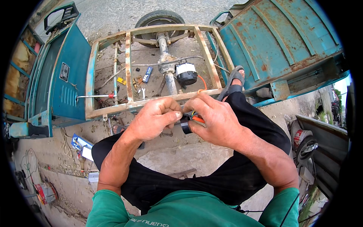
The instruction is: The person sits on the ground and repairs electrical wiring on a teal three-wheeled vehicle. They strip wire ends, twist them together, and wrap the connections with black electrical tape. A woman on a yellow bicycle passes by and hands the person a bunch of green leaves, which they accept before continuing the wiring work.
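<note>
Between my knees, my left hand is closed with thumb and fingers pinched at some thin dark wire, its exact end hidden. My right hand is closed around an orange cable with small coloured wires at its tip. A dark roll, apparently black tape, hangs between both hands, against my right fingers. Just beyond, the rusty metal frame carries an axle and a black motor with a silver band, from which another orange cable runs down.
A teal body panel stands left, a tilted teal cargo bed right. Beyond the axle is a wheel. Loose tools, including a wrench, lie under the frame. My sandalled foot rests by the frame; a red bucket sits lower left.
</note>
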Action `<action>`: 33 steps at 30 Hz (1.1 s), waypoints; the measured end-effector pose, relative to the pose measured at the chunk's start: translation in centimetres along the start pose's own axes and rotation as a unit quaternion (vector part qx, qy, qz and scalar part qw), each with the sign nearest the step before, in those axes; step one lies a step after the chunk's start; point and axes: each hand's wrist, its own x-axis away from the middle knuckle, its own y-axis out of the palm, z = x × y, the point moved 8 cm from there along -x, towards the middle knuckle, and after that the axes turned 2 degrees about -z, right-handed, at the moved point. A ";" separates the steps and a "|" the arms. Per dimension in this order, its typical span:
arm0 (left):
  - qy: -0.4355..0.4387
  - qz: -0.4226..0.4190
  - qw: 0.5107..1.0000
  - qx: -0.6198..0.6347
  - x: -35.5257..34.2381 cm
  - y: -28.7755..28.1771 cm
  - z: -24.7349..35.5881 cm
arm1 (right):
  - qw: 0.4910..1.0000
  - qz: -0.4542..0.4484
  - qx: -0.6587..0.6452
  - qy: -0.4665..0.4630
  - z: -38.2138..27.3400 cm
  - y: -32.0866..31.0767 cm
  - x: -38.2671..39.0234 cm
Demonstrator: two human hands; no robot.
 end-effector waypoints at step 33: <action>0.130 0.046 0.949 -0.283 1.2 1.5 3.5 | 0.952 0.003 -0.213 0.219 4.4 0.3 0.6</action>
